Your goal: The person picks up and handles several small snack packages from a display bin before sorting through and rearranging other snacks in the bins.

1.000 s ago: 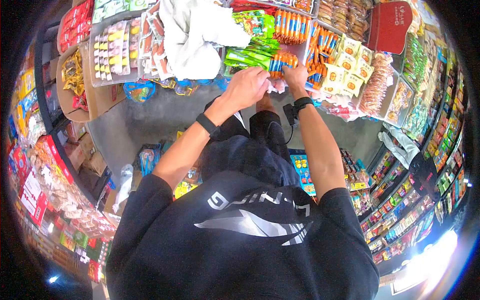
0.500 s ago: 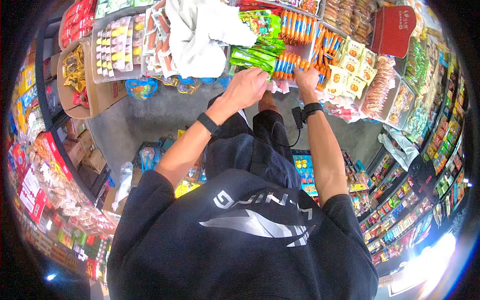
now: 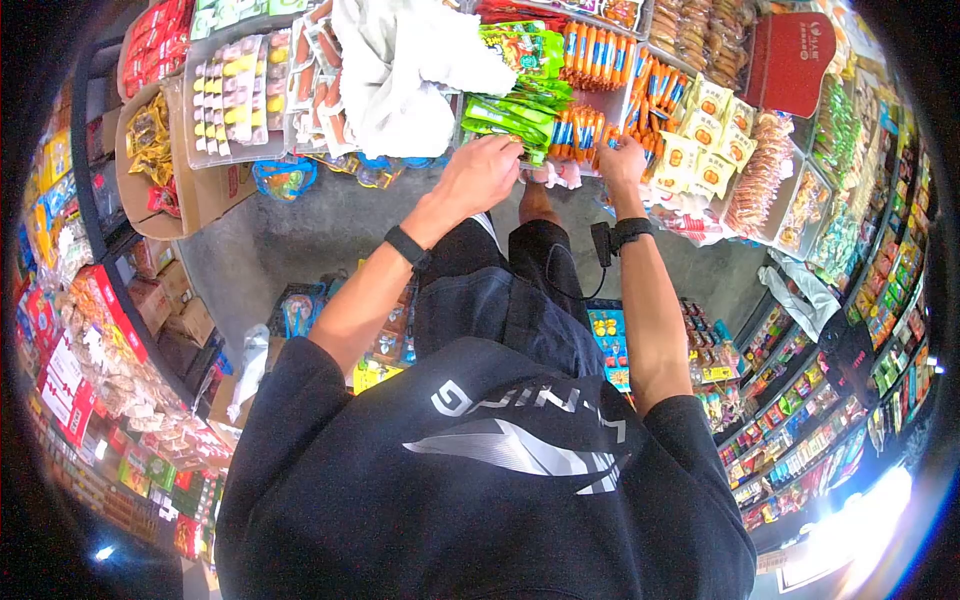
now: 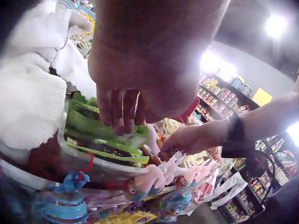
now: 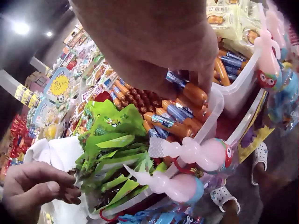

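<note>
My left hand (image 3: 482, 172) hovers at the near edge of the green snack packets (image 3: 512, 116), its fingers loosely bent with nothing held. In the left wrist view its fingers (image 4: 119, 112) hang over these packets in their clear plastic bin. My right hand (image 3: 622, 160) reaches into the neighbouring bin of orange-wrapped sausages (image 3: 578, 132) with blue labels. In the right wrist view its thumb and fingers pinch a sausage (image 5: 195, 94) beside the bin wall, while other sausages (image 5: 168, 122) lie in rows below. My palm hides part of the bin there.
A white towel (image 3: 400, 80) lies left of the green packets. Yellowish snack packs (image 3: 712, 135) sit right of the sausages. Pink balloon-like toys (image 5: 205, 154) hang along the front of the bins. An open cardboard box (image 3: 215, 195) stands at the left, and stocked shelves (image 3: 800, 400) rise at the right.
The hands were close together over the near sausages and have moved apart. My left hand shifted left, toward the green packets' near edge; my right hand moved slightly right along the sausage bin.
</note>
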`<state>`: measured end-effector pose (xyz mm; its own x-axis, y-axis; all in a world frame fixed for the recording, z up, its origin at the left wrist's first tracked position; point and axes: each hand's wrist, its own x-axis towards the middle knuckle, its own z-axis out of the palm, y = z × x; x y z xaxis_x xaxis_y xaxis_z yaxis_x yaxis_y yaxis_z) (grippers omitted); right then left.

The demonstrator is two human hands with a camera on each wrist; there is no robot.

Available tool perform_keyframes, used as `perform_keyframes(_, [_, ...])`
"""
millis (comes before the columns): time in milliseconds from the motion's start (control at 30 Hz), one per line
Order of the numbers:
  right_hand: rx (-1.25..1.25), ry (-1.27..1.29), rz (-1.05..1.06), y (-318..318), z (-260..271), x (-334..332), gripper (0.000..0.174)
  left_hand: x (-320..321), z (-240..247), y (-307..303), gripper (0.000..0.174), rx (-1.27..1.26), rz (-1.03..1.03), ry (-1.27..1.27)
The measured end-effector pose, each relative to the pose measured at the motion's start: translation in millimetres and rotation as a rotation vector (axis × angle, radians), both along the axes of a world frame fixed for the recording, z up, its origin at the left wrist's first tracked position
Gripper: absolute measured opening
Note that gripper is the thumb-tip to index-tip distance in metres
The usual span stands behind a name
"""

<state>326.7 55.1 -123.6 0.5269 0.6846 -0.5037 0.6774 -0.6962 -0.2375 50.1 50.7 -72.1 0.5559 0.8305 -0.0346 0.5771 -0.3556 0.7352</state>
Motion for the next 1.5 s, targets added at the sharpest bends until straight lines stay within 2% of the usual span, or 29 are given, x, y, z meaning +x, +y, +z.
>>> perform_keyframes(67, [0.07, -0.062, 0.047, -5, -16, 5, 0.046, -2, 2, 2, 0.019, -0.006, -0.003, 0.018])
perform_keyframes(167, [0.186, -0.103, 0.082, -3, -6, -5, 0.042, -2, 3, 4, 0.019, -0.008, -0.009, 0.005])
perform_keyframes(400, [0.139, -0.121, 0.104, 5, 7, -8, 0.033, 17, -2, 9, 0.017, -0.019, -0.051, 0.018])
perform_keyframes(467, [0.283, -0.231, 0.231, 0, 5, -6, 0.03, 21, 1, 11, 0.016, 0.013, -0.064, -0.004])
perform_keyframes(567, [0.208, -0.202, 0.169, 3, 24, -12, 0.032, 26, 4, 12, 0.016, 0.0, -0.08, 0.01])
perform_keyframes(767, [0.194, -0.157, 0.081, 0, 17, -12, 0.033, 30, 0, 13, 0.013, 0.042, -0.081, -0.017])
perform_keyframes(1000, [0.3, -0.173, 0.161, -3, 0, -2, 0.026, 28, 1, 14, 0.011, 0.027, -0.1, -0.017])
perform_keyframes(1067, [0.25, -0.092, 0.3, -3, 0, -10, 0.024, 28, 1, 13, 0.011, 0.013, -0.1, -0.001])
perform_keyframes(1100, [0.146, -0.027, 0.303, -2, 1, -16, 0.026, 28, 0, 11, 0.011, 0.014, -0.097, 0.0])
perform_keyframes(1233, [0.045, -0.025, 0.339, -8, -4, -32, 0.031, 27, 3, 11, 0.012, 0.006, -0.087, 0.009])
perform_keyframes(1500, [0.061, -0.091, 0.234, 3, -1, -25, 0.035, 16, -7, 8, 0.014, 0.003, -0.094, 0.029])
